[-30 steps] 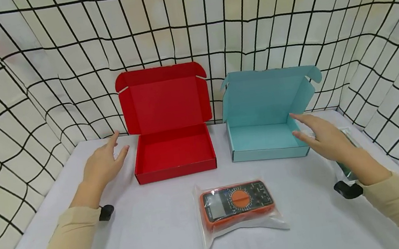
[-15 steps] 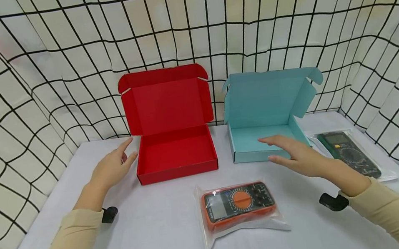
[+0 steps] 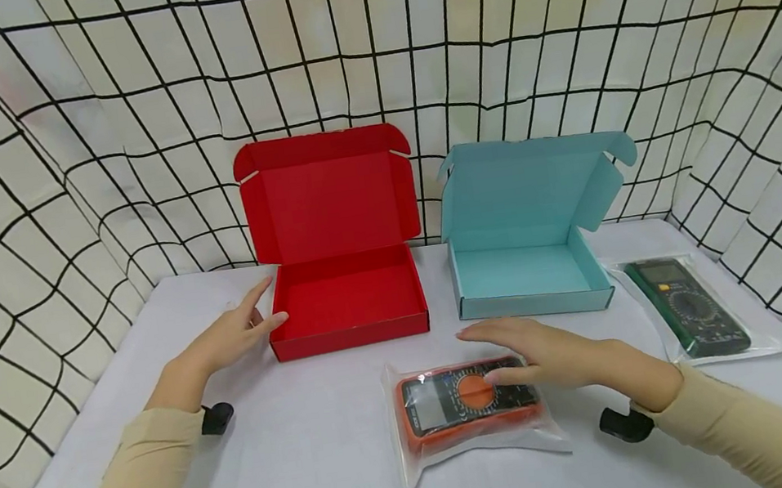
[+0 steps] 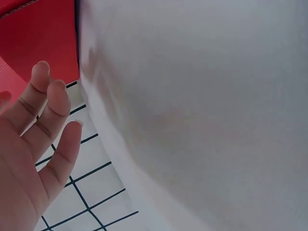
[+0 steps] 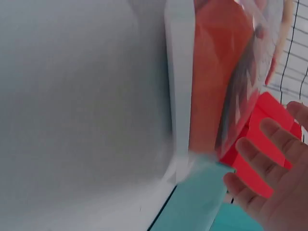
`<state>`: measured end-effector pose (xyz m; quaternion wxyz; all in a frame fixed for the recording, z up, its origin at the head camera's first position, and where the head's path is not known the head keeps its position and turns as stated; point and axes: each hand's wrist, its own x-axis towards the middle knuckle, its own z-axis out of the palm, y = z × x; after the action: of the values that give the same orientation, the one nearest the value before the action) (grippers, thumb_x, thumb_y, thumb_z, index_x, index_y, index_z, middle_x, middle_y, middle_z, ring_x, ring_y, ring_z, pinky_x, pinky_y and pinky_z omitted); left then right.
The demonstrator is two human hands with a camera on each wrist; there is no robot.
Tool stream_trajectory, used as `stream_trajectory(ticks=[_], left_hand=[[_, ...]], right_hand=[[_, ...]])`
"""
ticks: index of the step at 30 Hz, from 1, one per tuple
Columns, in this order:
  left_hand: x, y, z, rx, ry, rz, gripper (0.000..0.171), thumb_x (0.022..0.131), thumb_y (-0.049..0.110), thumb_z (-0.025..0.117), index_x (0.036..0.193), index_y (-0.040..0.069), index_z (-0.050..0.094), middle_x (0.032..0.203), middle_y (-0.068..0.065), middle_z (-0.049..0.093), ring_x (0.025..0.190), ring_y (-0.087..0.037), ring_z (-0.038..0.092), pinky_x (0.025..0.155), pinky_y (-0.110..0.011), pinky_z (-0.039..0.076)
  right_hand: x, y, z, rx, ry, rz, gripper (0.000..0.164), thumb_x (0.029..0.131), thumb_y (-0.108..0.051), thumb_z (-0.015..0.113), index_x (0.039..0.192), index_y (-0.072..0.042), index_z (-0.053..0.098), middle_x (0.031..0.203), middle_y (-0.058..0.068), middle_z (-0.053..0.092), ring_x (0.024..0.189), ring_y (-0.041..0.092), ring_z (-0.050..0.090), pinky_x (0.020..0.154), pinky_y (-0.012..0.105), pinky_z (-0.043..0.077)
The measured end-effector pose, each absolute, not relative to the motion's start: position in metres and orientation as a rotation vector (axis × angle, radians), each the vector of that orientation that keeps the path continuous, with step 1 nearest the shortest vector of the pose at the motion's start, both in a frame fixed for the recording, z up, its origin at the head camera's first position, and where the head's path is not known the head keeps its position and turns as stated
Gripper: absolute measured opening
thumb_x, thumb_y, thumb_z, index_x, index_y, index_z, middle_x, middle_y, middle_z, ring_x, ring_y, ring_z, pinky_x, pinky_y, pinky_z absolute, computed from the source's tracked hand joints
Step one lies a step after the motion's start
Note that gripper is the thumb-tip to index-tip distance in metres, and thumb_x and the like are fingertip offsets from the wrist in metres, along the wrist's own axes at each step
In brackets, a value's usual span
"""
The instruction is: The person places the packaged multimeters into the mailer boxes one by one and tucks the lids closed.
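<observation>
An orange multimeter (image 3: 443,410) in a clear plastic bag lies at the front middle of the white table. Over its right end hovers my right hand (image 3: 546,351), fingers extended and holding nothing; in the right wrist view the bagged orange multimeter (image 5: 216,72) stands apart from the fingers. My left hand (image 3: 229,339) is at the left side of the open red box (image 3: 351,336), its thumb overlapping the box's edge in the head view. The left wrist view shows loosely bent fingers (image 4: 57,98) near the red box (image 4: 43,38); contact is hard to tell.
An open light blue box (image 3: 536,303) stands right of the red one, lid raised. Farther right, a green multimeter (image 3: 692,307) lies in a clear bag. A white wall with a black grid (image 3: 373,52) encloses the table's back and sides.
My right hand has moved left and toward me, from beside the light blue box to over the orange multimeter. My left hand has shifted right toward the red box.
</observation>
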<state>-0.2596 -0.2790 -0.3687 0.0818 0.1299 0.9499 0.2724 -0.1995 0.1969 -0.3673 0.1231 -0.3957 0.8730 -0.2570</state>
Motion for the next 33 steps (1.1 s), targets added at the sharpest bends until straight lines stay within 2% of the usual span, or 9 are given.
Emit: stream_trajectory(ticks=[5, 14, 21, 27, 33], left_hand=[[-0.261, -0.280, -0.369, 0.385, 2.787, 0.804, 0.098, 0.100, 0.053, 0.060, 0.165, 0.010, 0.001, 0.103, -0.012, 0.056, 0.089, -0.023, 0.056, 0.076, -0.038, 0.046], [-0.264, -0.283, -0.375, 0.351, 2.745, 0.806, 0.106, 0.096, 0.057, 0.063, 0.165, 0.012, -0.004, 0.106, -0.013, 0.059, 0.091, -0.023, 0.058, 0.080, -0.040, 0.047], [-0.263, -0.276, -0.375, 0.339, 2.684, 0.825, 0.115, 0.092, 0.053, 0.071, 0.164, 0.009, -0.007, 0.102, -0.014, 0.058, 0.094, -0.025, 0.057, 0.080, -0.041, 0.048], [-0.268, -0.271, -0.378, 0.301, 2.658, 0.818, 0.121, 0.089, 0.053, 0.074, 0.164, 0.014, -0.012, 0.109, -0.016, 0.059, 0.104, -0.030, 0.056, 0.084, -0.043, 0.051], [-0.268, -0.270, -0.377, 0.295, 2.653, 0.830, 0.122, 0.089, 0.052, 0.075, 0.163, 0.013, -0.013, 0.112, -0.017, 0.058, 0.105, -0.031, 0.054, 0.085, -0.042, 0.051]], right_hand=[[-0.195, 0.185, -0.372, -1.189, 2.512, -0.618, 0.081, 0.094, -0.056, 0.067, 0.159, -0.019, 0.037, 0.159, 0.005, 0.041, 0.142, 0.028, 0.040, 0.110, 0.059, 0.040], [-0.187, 0.165, -0.376, -1.218, 2.517, -0.448, 0.087, 0.088, -0.061, 0.073, 0.158, -0.025, 0.038, 0.152, -0.001, 0.045, 0.130, 0.017, 0.045, 0.105, 0.044, 0.047], [-0.181, 0.158, -0.378, -1.199, 2.502, -0.365, 0.100, 0.081, -0.057, 0.082, 0.162, -0.034, 0.028, 0.154, -0.002, 0.039, 0.134, 0.018, 0.039, 0.108, 0.051, 0.042], [-0.181, 0.158, -0.380, -1.274, 2.508, -0.357, 0.093, 0.084, -0.050, 0.082, 0.161, -0.036, 0.032, 0.151, -0.002, 0.042, 0.132, 0.017, 0.040, 0.106, 0.048, 0.044], [-0.179, 0.159, -0.380, -1.328, 2.527, -0.351, 0.086, 0.086, -0.046, 0.082, 0.159, -0.035, 0.037, 0.149, -0.001, 0.045, 0.131, 0.017, 0.042, 0.104, 0.043, 0.045]])
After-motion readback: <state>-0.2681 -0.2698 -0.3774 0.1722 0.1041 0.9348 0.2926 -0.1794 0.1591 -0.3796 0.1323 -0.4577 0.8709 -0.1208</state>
